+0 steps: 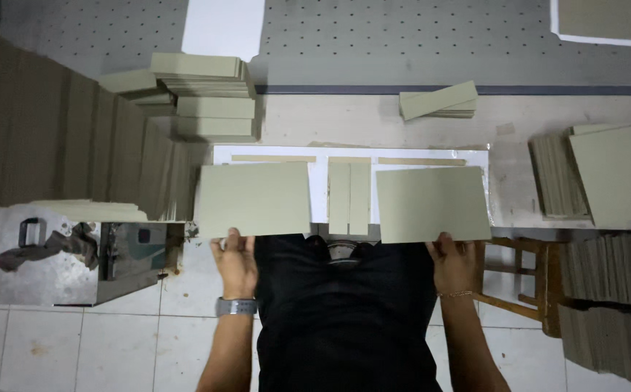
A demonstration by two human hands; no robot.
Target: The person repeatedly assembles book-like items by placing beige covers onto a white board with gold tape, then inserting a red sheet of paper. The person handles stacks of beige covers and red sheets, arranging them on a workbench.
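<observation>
My left hand [235, 260] grips the near edge of a grey-green cardboard panel [253, 197], held flat over the table's front edge. My right hand [455, 261] grips the near edge of a second, similar panel [431, 203], tilted slightly. Between the two panels lie two narrow grey strips [349, 197] side by side on a white sheet [318, 189]. The white sheet lies under both panels and shows at their far edges. A watch is on my left wrist, a thin bracelet on my right.
Stacks of grey boards [206, 91] stand at the back left, a small pile of strips [439, 100] at the back middle, and larger boards [616, 174] at the right. A metal machine [123, 254] sits at my left, a wooden chair [526, 272] at my right.
</observation>
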